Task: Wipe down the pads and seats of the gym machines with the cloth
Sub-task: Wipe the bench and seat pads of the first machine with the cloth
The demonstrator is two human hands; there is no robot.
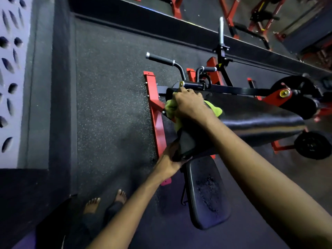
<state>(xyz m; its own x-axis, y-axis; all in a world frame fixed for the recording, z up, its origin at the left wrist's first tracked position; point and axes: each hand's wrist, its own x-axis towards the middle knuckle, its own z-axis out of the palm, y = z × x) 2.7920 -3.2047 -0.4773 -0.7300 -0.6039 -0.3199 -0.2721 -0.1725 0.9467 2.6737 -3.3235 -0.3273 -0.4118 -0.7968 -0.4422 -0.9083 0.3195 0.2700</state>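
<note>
At the lower edge of the black pad, my left hand curls its fingers round the rim, likely to steady it. Near the pad's upper end, my right hand bunches the green cloth under bent fingers, pressing it down to scrub.

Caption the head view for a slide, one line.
Right hand grips green cloth against the black pad of a red-framed machine; left hand grips the pad's lower edge.
</note>
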